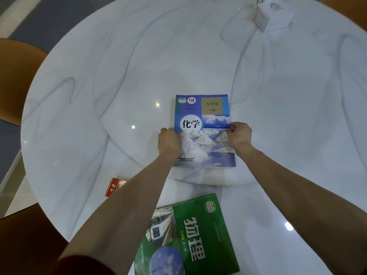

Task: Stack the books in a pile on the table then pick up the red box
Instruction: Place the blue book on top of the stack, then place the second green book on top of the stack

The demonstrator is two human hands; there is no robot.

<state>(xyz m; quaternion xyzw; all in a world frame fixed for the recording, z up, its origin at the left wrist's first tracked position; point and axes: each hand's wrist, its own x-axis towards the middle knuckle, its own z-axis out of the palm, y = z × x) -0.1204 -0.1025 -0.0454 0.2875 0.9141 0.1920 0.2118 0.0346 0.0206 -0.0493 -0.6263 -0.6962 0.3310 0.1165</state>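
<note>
Round marble table: green book flat at near edge, blue book flat mid-table. Left hand and right hand both closed, pinching blue book's side edges. Red box near left edge, partly behind left forearm.

This looks like a dining room, at home or perhaps in a small restaurant; I cannot tell which. The big round table has a glossy white marble-look top with grey veining, and a raised round turntable sits in its middle, the kind used for sharing dishes. Tan chairs are drawn up around the rim. A white tissue box stands at the far edge. Ceiling lights glint off the polished top. School textbooks, a blue chemistry book and a green physics book, lie on it.
</note>
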